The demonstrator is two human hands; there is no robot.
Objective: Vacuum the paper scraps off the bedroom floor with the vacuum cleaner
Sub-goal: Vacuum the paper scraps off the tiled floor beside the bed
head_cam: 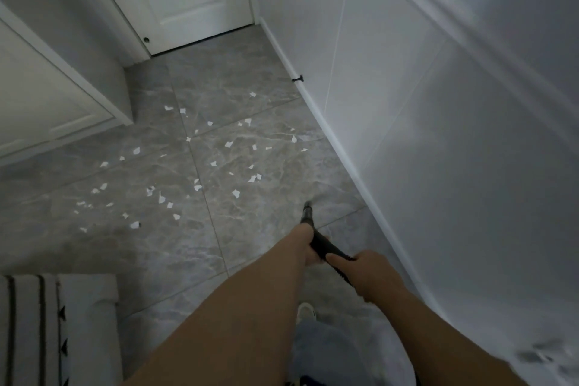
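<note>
So both hands are on the black vacuum wand [324, 244], nozzle tip [307, 207] low near the floor by the baseboard [338, 147]. The paper scraps [200, 166] are scattered across the grey tiles [238, 78] ahead and to the left, none under the nozzle yet. I'd keep the tip low and sweep slowly leftward in overlapping passes so the bits don't blow away. Left hand [308, 246] is curled around the wand further forward, right hand [360, 269] wraps it behind, thumb laid along the top
</note>
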